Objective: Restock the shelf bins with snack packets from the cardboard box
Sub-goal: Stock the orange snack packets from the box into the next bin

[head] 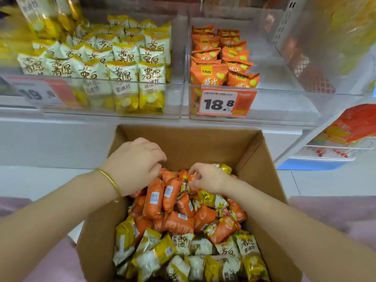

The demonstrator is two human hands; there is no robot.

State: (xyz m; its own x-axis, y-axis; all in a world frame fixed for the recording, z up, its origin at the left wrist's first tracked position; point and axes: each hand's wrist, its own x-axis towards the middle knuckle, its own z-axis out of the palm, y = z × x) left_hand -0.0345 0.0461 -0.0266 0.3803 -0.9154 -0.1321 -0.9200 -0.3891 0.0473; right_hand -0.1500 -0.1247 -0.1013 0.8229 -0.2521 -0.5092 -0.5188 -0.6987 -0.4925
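Both hands are down in the cardboard box [254, 151]! The right hand [207, 178] pinches an orange packet [190, 180] atop the heap. The left hand [136, 163] curls its fingers onto the orange packets [154, 198], though I can't tell if it grips one. Yellow packets [183, 257] fill the box's near end. Above, the right bin [284, 106] sits part-filled with orange.
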